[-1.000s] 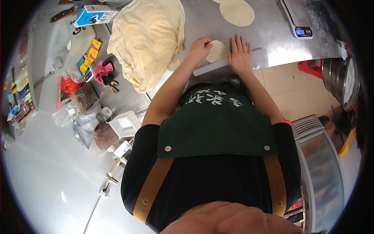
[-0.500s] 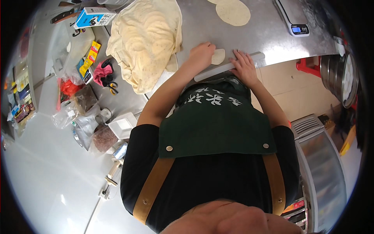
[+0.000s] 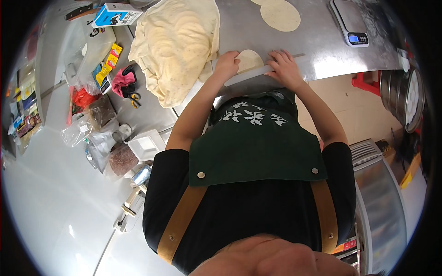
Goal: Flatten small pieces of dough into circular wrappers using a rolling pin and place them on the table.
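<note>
A pale round of dough (image 3: 250,60) lies on the steel counter between my hands. My left hand (image 3: 227,64) is at its left edge, fingers curled and closed on the rim; the fingertips are partly hidden. Along the near side of the dough runs a light rolling pin (image 3: 247,75), overlapping its lower edge. My right hand (image 3: 284,69) lies over the pin's right part with fingers stretched out and apart. Farther off, a larger flattened dough round (image 3: 281,15) rests beside part of another. To the left spreads a big rumpled cream-coloured sheet (image 3: 177,46), whether cloth or dough I cannot tell.
A digital scale (image 3: 353,27) stands at the far right of the counter. On the left are a blue-and-white carton (image 3: 116,16), scissors (image 3: 134,100), a pink cloth (image 3: 123,83), a white tray (image 3: 146,144) and several bags. Beyond the counter's right edge is a red stool (image 3: 366,83).
The rolling pin has moved away from my body, up against the dough. More of the dough round shows, and it looks wider. My right hand has shifted slightly left.
</note>
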Demonstrator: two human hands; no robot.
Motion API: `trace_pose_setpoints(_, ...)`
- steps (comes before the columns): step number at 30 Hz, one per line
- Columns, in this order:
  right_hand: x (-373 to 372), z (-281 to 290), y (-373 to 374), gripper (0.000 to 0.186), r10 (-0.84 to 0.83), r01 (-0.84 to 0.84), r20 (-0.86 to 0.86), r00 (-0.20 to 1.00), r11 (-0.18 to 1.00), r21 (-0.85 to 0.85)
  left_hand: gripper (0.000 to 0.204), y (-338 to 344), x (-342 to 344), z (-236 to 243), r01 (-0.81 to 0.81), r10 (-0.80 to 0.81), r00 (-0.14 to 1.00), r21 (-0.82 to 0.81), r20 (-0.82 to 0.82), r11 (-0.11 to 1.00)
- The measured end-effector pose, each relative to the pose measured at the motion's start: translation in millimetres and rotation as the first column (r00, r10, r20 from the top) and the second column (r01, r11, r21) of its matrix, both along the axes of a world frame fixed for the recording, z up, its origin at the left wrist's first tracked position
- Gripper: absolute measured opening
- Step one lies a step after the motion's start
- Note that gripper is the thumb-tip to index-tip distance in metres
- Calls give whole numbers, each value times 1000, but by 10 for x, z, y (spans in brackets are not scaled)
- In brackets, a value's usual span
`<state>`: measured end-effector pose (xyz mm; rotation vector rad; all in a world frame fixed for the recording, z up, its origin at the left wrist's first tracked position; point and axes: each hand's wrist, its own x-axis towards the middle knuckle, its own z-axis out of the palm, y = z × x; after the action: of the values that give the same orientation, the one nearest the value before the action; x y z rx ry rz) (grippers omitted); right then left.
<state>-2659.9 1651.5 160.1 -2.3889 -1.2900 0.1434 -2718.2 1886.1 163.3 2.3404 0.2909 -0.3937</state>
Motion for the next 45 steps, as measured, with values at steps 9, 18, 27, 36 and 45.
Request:
trace_pose_setpoints(9,-139,-109,293,39,-340,346,165,926,938,-10,23,62,-51,-77,6,-6,1000,-3,23,1000)
trace_pose_setpoints(18,-120,-99,344,51,-384,398,151,911,915,-73,29,30,154,-134,-110,97,993,-273,-59,956)
trace_pose_setpoints(27,-245,-7,227,56,-351,355,80,933,934,-43,27,-85,329,23,281,-273,956,63,-109,958)
trace_pose_setpoints(36,-393,47,-338,35,-75,74,-26,997,997,-21,17,-180,74,463,300,-303,951,65,53,952)
trace_pose_setpoints(45,-53,72,-87,32,3,-4,-36,999,1000,-19,21,2,52,109,165,-158,985,107,-73,980)
